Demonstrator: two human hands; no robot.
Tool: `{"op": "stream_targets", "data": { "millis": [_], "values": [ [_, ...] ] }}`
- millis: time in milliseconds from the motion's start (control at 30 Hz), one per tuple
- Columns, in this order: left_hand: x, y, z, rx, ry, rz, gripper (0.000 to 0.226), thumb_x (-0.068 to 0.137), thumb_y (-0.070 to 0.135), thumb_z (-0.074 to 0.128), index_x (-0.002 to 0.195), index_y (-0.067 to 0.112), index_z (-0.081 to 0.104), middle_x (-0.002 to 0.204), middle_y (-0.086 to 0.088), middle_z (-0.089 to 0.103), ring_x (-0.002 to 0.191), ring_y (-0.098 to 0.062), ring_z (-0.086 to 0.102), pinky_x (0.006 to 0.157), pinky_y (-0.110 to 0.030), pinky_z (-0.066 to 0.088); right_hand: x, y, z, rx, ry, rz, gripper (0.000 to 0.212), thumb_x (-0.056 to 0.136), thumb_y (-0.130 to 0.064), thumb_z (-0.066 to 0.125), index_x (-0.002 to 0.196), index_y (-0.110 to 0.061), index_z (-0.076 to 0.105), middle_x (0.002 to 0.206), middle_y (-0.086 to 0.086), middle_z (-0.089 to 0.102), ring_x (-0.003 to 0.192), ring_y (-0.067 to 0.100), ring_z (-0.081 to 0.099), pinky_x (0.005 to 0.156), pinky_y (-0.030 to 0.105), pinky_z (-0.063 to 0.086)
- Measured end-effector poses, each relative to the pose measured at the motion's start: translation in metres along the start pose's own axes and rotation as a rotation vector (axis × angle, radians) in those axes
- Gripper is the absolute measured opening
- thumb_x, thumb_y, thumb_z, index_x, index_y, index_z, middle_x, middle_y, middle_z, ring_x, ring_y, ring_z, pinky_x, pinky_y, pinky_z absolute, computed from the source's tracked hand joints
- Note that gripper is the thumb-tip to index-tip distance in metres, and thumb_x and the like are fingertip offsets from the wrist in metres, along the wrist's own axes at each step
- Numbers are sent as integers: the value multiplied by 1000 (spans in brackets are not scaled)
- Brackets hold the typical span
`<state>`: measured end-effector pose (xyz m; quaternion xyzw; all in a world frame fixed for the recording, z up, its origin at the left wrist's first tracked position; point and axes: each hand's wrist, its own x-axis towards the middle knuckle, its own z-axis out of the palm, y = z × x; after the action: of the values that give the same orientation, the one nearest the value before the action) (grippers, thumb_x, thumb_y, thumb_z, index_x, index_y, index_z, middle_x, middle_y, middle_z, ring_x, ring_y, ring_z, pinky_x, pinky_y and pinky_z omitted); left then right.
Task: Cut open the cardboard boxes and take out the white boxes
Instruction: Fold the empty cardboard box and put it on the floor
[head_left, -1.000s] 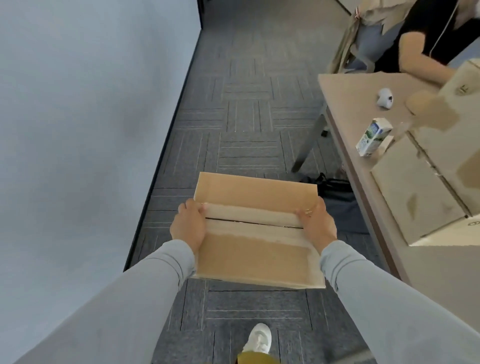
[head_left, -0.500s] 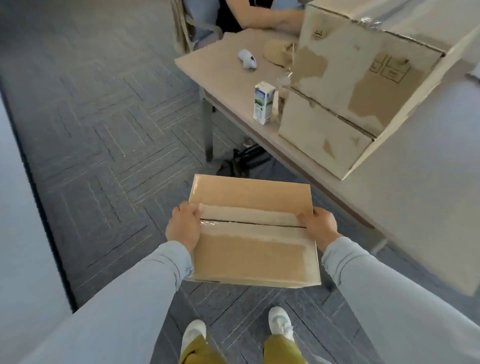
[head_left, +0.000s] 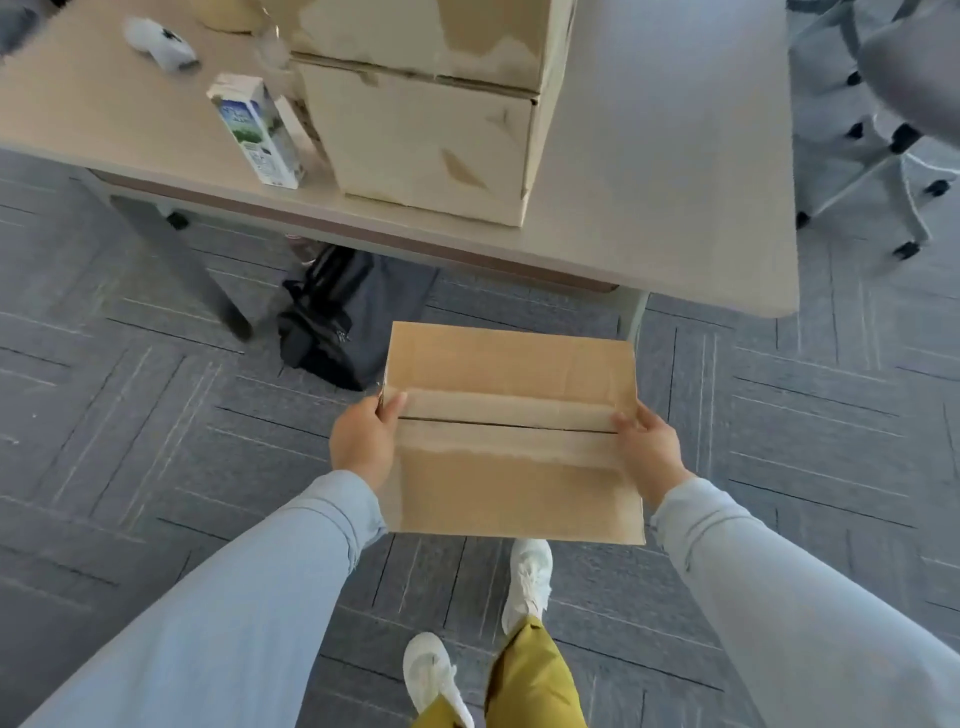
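Note:
A flat brown cardboard box (head_left: 511, 478) hangs in the air above the carpet, its top flaps closed with a dark seam and pale torn strips along it. My left hand (head_left: 363, 441) grips its left edge, and my right hand (head_left: 649, 449) grips its right edge. Two larger cardboard boxes (head_left: 431, 130) are stacked on the beige table (head_left: 665, 208) ahead of me. No white box is visible.
On the table's left part stand a small milk carton (head_left: 257, 130) and a white device (head_left: 161, 44). A black bag (head_left: 337, 317) lies under the table. An office chair (head_left: 883, 104) stands at the right. Grey carpet surrounds my feet.
I have turned right, towards the table, so it now lies straight ahead. The small box stays held in both hands the same way.

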<state>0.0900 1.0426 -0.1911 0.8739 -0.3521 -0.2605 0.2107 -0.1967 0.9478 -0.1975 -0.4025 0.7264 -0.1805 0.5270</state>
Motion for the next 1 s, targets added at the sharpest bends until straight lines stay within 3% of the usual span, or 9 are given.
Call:
{"op": "stream_targets", "data": {
  "millis": [167,300,367,467,600,733,833,1000],
  "values": [
    [44,-24,60,58,-22,33,48,98,42,37,94,3,64,81,-8,59,76,-22,49,66,-30,32,53,39,18,-62,63,49,32,92,-34,53,117,-20,64,111,-2,67,107,23,60,99,41,47],
    [89,-58,123,57,-27,63,51,97,42,41,89,-2,65,83,-14,63,75,-22,48,67,-32,35,111,84,47,-78,90,22,22,93,-33,51,97,-20,68,80,-7,63,84,19,60,79,33,50],
    [111,-81,160,29,-29,67,49,96,42,44,88,-2,65,82,-14,63,75,-23,49,69,-34,37,144,113,63,-87,90,20,25,93,-34,50,102,-19,68,88,-4,66,87,19,61,83,36,52],
    [138,-117,216,35,-73,89,45,97,39,42,92,0,65,79,-9,58,76,-22,47,67,-29,32,195,169,91,-71,118,47,33,91,-37,53,118,-21,65,114,-1,67,107,22,61,97,42,49],
    [172,-154,289,54,-127,169,40,99,32,41,91,1,65,75,-9,57,75,-22,45,64,-28,25,249,231,118,-70,164,67,24,91,-33,51,101,-18,68,98,1,69,100,27,64,94,44,51],
    [200,-181,348,34,-140,179,37,99,30,42,74,6,56,58,1,44,68,-21,44,55,-32,19,295,278,136,-60,177,92,40,90,-37,52,123,-15,61,118,4,65,109,26,61,99,41,48],
    [212,-196,379,48,-148,177,37,99,31,42,68,11,49,61,-2,46,68,-21,43,59,-29,25,314,299,146,-54,188,90,40,93,-33,51,127,-12,58,115,3,64,107,25,60,97,38,49],
    [224,-220,403,71,-140,178,40,98,30,43,71,6,60,58,-10,51,63,-24,46,50,-30,27,332,317,162,-26,164,102,37,96,-27,50,129,-10,55,104,0,58,95,20,54,94,34,45]
  ]
}}
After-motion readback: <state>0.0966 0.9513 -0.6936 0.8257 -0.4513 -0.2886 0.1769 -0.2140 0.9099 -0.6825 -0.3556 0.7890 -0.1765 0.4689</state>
